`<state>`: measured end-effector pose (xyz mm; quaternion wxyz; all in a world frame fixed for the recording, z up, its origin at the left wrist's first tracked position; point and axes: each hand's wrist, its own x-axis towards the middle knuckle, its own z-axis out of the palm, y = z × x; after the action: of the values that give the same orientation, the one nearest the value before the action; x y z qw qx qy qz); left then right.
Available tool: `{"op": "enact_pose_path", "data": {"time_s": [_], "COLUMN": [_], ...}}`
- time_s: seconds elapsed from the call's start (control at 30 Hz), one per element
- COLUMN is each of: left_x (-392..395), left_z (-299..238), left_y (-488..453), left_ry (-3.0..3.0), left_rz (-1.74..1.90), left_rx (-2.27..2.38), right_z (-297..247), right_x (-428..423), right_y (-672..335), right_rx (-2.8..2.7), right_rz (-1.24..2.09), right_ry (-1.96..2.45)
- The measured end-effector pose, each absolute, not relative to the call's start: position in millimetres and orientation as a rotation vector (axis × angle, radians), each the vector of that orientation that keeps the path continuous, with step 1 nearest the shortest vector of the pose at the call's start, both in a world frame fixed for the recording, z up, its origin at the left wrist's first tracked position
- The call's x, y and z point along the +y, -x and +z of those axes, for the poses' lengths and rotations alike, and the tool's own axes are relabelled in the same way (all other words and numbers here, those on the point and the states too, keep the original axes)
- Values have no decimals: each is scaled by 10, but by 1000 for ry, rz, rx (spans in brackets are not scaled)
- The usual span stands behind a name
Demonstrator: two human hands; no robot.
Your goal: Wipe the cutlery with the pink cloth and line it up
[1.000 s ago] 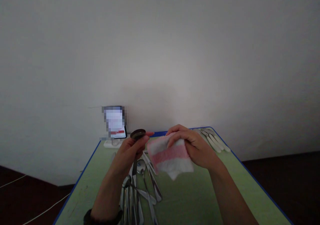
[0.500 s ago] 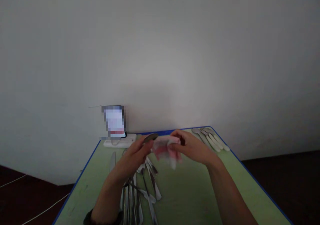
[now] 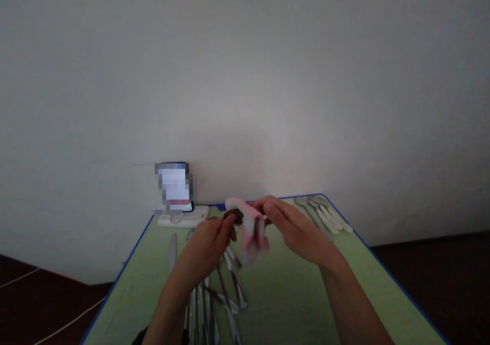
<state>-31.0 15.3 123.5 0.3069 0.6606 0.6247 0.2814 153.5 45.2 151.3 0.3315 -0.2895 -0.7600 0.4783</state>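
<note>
My left hand [image 3: 209,240] is closed around the bowl end of a spoon [image 3: 234,215], its thumb pressed on the dark bowl. A pink and white cloth [image 3: 253,230] hangs in folds over the spoon just right of that thumb. My right hand [image 3: 293,227] has its fingers closed at the cloth's far side; the fingertips are partly hidden behind it. Both hands are raised over the middle of the table. Below my left hand lies a pile of metal cutlery [image 3: 204,304], and a knife [image 3: 172,248] lies left of it.
A green table [image 3: 291,299] with a blue edge stands against a pale wall [image 3: 245,79]. White-handled cutlery [image 3: 327,215] lies at the far right corner. At the far left a phone [image 3: 175,187] with a lit screen leans above a white stand [image 3: 199,215].
The cloth has moved from bunched in my right fingers to hanging over the spoon. My left hand has turned, its thumb now over the bowl. My right fingers have straightened somewhat.
</note>
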Motion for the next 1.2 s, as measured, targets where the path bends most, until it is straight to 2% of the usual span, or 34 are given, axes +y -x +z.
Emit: {"op": "enact_pose_path", "data": {"time_s": [0.2,0.43,0.6,0.7,0.97,1.2], "left_x": [95,-24,-41,-30,-107,-140], "left_z": [1268,1341,1405,1421,1478,1470], "left_y": [295,215,287,358,478,519], "left_ry": [-1804,-1881,-1888,-1900,-1942,-1937], "left_rz": [709,613,563,585,583,448], "left_rx": [1532,1473,1527,1563,1575,1507], "right_z": [1420,1442,1430,1418,1487,1512], "right_x": [515,498,505,518,481,513], "right_y": [-1523,-1476,-1462,-1470,-1576,-1605], "right_rx": [-1976,-2153,-1848,-1728,-1924,-2091], "right_rz": [1242,937,782,805,1121,1017], "right_ry": [839,896,960,978,741,917]}}
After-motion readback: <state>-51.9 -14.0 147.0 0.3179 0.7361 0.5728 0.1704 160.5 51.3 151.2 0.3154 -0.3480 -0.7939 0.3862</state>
